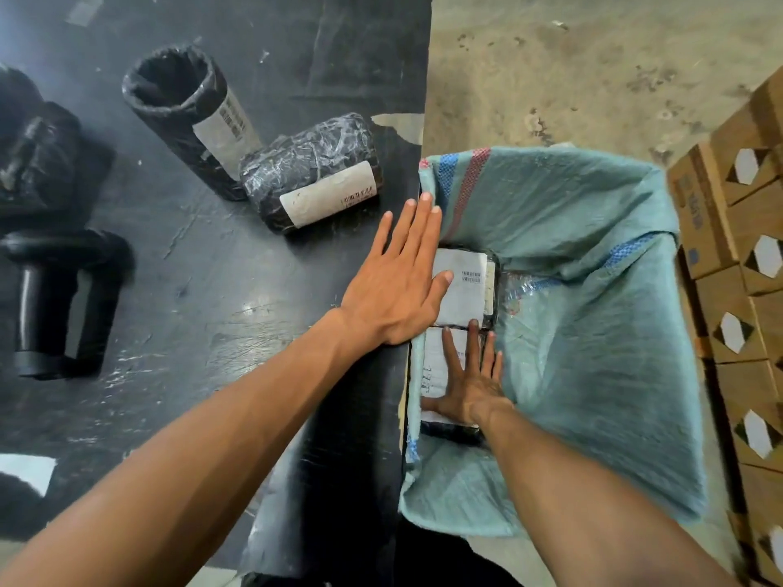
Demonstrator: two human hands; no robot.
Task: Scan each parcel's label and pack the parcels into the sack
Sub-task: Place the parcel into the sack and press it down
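Note:
A pale green woven sack (pixel 584 264) stands open beside the black table's right edge. Two black-wrapped parcels with white labels lie inside it: a far one (pixel 468 290) and a near one (pixel 436 366). My right hand (pixel 470 383) lies flat on the near parcel, fingers spread. My left hand (pixel 398 286) rests flat at the table's edge, fingertips over the sack's rim and the far parcel, holding nothing. On the table lie a black cylindrical parcel (pixel 190 116) and a blocky wrapped parcel (pixel 313 171), both labelled.
A black handheld scanner (pixel 55 298) lies at the table's left. More black-wrapped parcels (pixel 38 154) sit at the far left edge. Brown cardboard boxes (pixel 737 247) are stacked on the right of the sack. Concrete floor shows beyond the sack.

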